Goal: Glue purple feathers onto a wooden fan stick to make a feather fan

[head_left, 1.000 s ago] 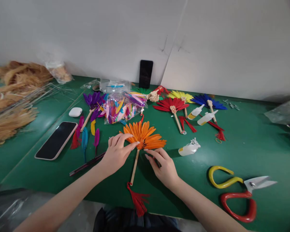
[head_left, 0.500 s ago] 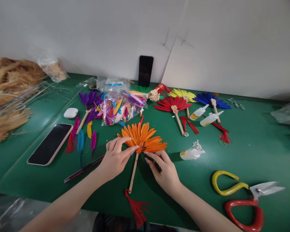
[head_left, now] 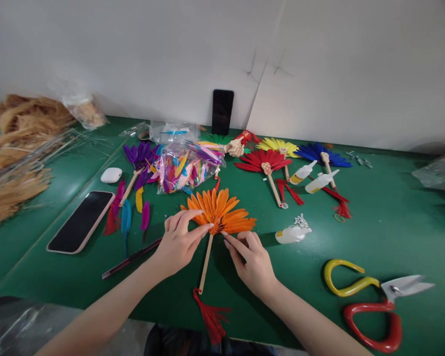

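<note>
An orange feather fan (head_left: 222, 205) lies on the green table, feathers spread away from me. Its pale wooden handle (head_left: 206, 264) points toward me and ends in a red tassel (head_left: 213, 319). My left hand (head_left: 180, 242) is closed on the fan's left side, the thumb pressing where the feathers meet the handle. My right hand (head_left: 251, 259) is at the lower right edge of the feathers. Its index fingertip touches the feather bases, while the thumb tip stands slightly apart below. The feather ends under my left fingers are partly hidden.
Yellow-and-red-handled scissors (head_left: 389, 291) lie at the right. A small glue bottle (head_left: 292, 235) lies beside white beads (head_left: 301, 221). Behind are a red fan (head_left: 264, 162), a blue fan (head_left: 324, 154) and bagged feathers (head_left: 187, 168). A phone (head_left: 80, 222) lies left.
The view has shifted slightly. My right index fingertip has moved a little closer to the feather bases. My left hand keeps its place on the fan.
</note>
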The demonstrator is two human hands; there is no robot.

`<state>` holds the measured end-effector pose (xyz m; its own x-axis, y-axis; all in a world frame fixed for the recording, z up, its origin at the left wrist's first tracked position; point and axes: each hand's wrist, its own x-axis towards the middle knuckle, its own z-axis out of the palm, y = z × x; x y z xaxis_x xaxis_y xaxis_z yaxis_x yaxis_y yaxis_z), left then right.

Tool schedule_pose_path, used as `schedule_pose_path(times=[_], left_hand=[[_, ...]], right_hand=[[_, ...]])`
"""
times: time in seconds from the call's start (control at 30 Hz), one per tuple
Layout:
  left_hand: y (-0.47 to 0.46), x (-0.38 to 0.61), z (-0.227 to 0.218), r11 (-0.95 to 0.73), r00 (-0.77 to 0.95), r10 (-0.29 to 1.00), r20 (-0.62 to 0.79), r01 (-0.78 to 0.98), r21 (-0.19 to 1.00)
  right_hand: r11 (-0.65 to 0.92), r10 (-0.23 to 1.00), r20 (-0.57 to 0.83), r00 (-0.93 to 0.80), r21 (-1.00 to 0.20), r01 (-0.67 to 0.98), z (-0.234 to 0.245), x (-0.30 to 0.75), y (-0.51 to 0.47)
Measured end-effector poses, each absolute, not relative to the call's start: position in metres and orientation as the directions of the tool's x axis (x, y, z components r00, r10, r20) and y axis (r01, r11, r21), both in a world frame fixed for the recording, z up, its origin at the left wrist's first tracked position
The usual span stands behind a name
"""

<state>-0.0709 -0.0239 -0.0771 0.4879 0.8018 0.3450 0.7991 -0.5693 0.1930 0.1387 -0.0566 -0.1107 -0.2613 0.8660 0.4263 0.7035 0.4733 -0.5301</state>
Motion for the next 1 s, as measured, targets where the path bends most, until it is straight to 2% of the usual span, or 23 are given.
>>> schedule_pose_path(times=[0.37, 0.7, 1.0], left_hand=[[-0.024, -0.072, -0.080, -0.575, 0.499, 0.798, 0.337, 0.799, 0.178], [-0.023, -0.080, -0.071, -0.519, 0.403, 0.806, 0.433, 0.834, 0.189], [-0.034, -0.113, -0.076, -0.416, 0.321, 0.838, 0.440, 0.899, 0.136]], right_hand=[[0.467, 0.863, 0.450, -0.227, -0.542, 0.699, -0.111, 0.140, -0.055], [0.511, 0.814, 0.553, -0.179, -0.535, 0.673, -0.105, 0.142, -0.055], [0.557, 0.802, 0.540, -0.255, -0.524, 0.644, -0.092, 0.162, -0.077]])
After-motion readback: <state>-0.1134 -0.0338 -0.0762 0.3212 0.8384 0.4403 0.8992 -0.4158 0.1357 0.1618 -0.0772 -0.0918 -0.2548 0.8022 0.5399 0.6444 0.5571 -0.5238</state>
